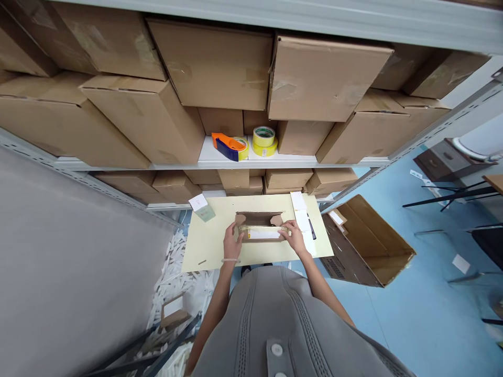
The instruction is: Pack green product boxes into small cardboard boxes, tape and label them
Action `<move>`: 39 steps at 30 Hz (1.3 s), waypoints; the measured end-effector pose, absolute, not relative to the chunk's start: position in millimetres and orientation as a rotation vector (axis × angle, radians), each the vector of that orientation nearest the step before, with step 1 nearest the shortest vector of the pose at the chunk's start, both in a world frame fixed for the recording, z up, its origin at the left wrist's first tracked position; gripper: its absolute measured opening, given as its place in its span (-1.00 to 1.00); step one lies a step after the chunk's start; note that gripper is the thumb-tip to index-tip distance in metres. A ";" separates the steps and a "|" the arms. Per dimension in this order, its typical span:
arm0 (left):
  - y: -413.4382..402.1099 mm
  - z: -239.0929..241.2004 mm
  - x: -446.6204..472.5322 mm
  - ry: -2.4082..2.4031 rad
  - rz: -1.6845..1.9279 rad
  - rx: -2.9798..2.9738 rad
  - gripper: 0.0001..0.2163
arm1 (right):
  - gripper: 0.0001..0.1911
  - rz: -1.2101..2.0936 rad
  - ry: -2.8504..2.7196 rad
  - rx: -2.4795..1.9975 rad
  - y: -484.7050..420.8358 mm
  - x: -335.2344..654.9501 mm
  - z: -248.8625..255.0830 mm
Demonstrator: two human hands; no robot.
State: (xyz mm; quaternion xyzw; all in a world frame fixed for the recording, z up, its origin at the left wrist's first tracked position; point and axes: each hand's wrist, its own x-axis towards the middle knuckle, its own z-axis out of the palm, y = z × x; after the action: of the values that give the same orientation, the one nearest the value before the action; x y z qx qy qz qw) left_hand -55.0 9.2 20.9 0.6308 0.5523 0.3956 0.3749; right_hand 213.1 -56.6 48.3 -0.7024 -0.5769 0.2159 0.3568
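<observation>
A small cardboard box (257, 217) sits on the pale yellow tabletop (212, 235), its top open and end flaps raised. Along its near side runs a white label strip (264, 234). My left hand (232, 242) grips the box's left end, thumb towards the near side. At the opposite end, my right hand (294, 238) pinches the near right corner with its fingertips. What lies inside the box cannot be made out. Right of it are white label sheets (301, 212) and a dark, slim object (312, 229). A pale green-and-white carton (202, 207) stands at the back left.
Shelves (220, 165) of cardboard boxes rise behind the table, holding an orange tape dispenser (228, 144) and yellow tape rolls (264, 140). A large open carton (365, 246) stands on the floor at right. White paper scraps (176, 272) cover the floor at left.
</observation>
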 end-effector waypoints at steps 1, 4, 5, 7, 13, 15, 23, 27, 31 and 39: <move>9.7 20.4 -55.5 1.407 0.998 1.640 -0.56 | -0.71 0.549 -1.490 -1.815 -56.2 213.0 48.1; 8.9 20.1 -55.4 1.409 0.967 1.711 -0.59 | -0.71 0.527 -1.503 -1.840 -53.8 211.7 46.8; 8.4 20.2 -55.0 1.412 0.963 1.732 -0.60 | -0.71 0.523 -1.506 -1.851 -52.9 210.9 45.9; 7.8 20.0 -54.0 1.419 0.966 1.774 -0.62 | -0.71 0.520 -1.500 -1.875 -51.3 209.0 43.3; 9.9 16.8 -51.8 1.426 0.965 1.827 -0.64 | -0.55 0.483 -1.478 -1.911 -47.4 207.0 39.1; 10.4 16.1 -51.5 1.426 0.954 1.823 -0.64 | -0.40 0.430 -1.525 -1.938 -44.3 208.0 43.2; 8.9 15.8 -51.2 1.416 0.953 1.785 -0.63 | -0.22 0.321 -1.857 -1.985 -30.1 208.6 71.7; 9.4 13.6 -49.2 1.413 0.975 1.754 -0.64 | -0.46 0.279 -1.882 -2.036 -36.4 203.9 71.0; 7.0 9.6 -45.1 1.441 1.004 1.631 -0.56 | -0.55 0.259 -1.858 -2.122 -47.7 194.4 61.4; 5.5 11.6 -42.4 1.471 0.969 1.672 -0.49 | -0.48 0.371 -1.674 -2.159 -52.5 180.2 48.3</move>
State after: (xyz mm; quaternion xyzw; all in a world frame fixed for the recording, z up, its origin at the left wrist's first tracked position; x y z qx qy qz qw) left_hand -42.4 5.5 11.6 0.6451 0.5677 0.3739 0.3490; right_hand 180.2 -52.5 48.3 -0.7686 -0.5959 0.1321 0.1914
